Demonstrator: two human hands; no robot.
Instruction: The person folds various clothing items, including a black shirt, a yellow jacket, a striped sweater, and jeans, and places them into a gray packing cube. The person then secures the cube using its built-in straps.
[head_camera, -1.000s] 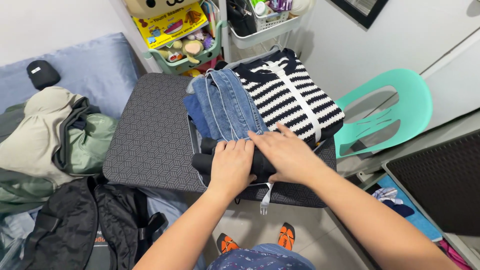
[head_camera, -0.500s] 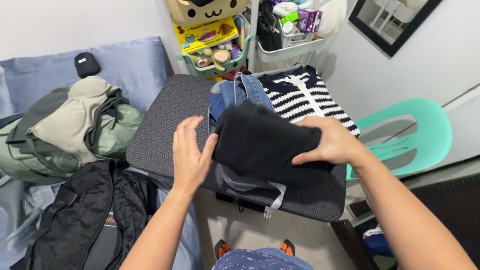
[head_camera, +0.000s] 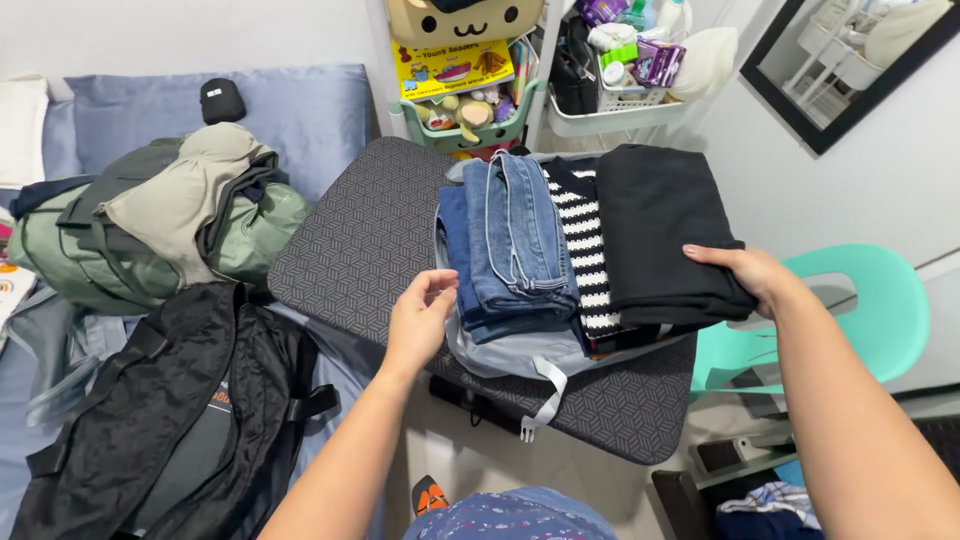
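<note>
Right hand (head_camera: 752, 275) grips the near corner of the folded black garment (head_camera: 660, 232), which lies on the striped sweater (head_camera: 585, 250) at the right of the grey board (head_camera: 345, 240). Left hand (head_camera: 420, 318) hovers loosely curled, holding nothing, just beside the folded jeans (head_camera: 515, 240). A teal chair (head_camera: 880, 300) stands right.

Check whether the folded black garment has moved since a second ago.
Yes. The black garment moved from the suitcase's near edge, before the jeans, onto the striped sweater, right hand holding it.
</note>
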